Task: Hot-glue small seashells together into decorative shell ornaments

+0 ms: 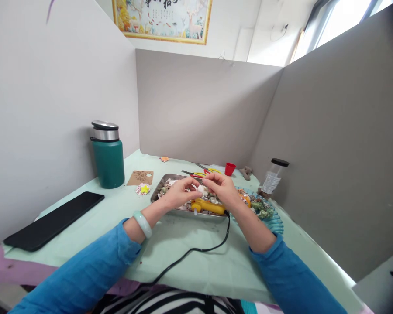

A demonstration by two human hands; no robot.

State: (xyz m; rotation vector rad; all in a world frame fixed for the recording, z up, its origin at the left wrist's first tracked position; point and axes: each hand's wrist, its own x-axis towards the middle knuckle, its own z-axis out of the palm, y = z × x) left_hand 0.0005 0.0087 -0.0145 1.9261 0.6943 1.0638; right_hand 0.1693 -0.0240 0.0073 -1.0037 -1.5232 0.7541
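Note:
Both my hands meet above a metal tray filled with shells and small bits. My left hand and my right hand pinch a small white piece between their fingertips. A yellow glue gun lies across the tray's near edge just under my hands, and its black cord runs back toward me. A pale green bangle sits on my left wrist.
A green flask stands at the left, with a black phone in front of it. A brown card, scissors, a red cup, a clear jar and a blue plate surround the tray. Grey partitions wall the desk.

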